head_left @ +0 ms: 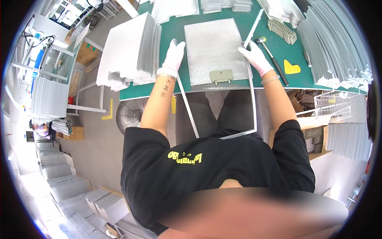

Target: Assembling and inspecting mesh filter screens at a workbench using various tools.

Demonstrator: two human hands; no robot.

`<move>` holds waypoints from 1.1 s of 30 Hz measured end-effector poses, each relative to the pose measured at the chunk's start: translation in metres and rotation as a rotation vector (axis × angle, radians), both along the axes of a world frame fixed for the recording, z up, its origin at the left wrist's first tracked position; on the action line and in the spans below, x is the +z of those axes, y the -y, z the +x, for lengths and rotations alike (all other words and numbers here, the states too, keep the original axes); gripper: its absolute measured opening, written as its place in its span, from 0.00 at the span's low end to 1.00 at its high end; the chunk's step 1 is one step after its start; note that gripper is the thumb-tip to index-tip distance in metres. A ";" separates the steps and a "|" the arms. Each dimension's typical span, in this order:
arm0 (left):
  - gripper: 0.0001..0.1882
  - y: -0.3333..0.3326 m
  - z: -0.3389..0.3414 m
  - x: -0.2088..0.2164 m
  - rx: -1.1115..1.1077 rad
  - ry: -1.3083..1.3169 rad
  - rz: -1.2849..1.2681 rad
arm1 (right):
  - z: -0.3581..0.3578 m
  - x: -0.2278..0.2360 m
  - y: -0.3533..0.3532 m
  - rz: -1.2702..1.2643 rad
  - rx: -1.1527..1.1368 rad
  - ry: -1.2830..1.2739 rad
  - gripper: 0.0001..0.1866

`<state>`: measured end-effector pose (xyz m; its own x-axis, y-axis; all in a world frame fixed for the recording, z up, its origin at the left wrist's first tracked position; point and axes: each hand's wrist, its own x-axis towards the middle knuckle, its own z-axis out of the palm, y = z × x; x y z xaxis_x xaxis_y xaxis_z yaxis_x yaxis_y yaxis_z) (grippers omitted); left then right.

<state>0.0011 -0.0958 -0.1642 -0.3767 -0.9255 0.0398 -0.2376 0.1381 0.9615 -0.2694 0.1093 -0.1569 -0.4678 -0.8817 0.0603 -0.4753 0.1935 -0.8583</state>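
Note:
My left hand (pixel 174 55), in a white glove, is closed near the mesh's left side, at the upper end of a thin white metal strip frame (pixel 187 105). My right hand (pixel 254 57), also gloved, grips that frame's other side at the mesh's right edge, where one arm slants up and away. The frame's near part hangs over my lap, partly hidden against my shirt. Between my hands a silvery mesh panel (pixel 211 44) lies flat on the green table (pixel 171 91). A grey-green notched plate (pixel 221 76) rests on its near edge.
Right of the mesh lie a hammer (pixel 274 61), a yellow flat piece (pixel 292 67), a screwdriver-like tool (pixel 307 58) and a row of notched plates (pixel 282 31). Stacked panels stand left (pixel 123 47) and right (pixel 334 47). A floor fan (pixel 133 112) sits below the table's left.

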 end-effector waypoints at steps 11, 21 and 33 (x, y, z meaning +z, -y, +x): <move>0.24 -0.256 -0.027 -0.062 -0.249 -0.713 1.393 | 0.041 0.013 -0.073 0.097 0.045 -0.037 0.16; 0.16 -0.172 -0.075 -0.093 -0.518 -0.764 0.443 | 0.129 -0.023 -0.134 -0.299 -0.048 0.664 0.30; 0.12 -0.174 -0.151 -0.042 -0.261 -1.165 0.931 | 0.119 -0.022 -0.130 -0.260 -0.130 0.722 0.31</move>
<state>-0.1496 0.0778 -0.2057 -0.7014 -0.7023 -0.1216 0.6300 -0.6906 0.3553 -0.1507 0.2388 -0.1789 -0.5683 -0.8165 -0.1016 0.2318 -0.0404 -0.9719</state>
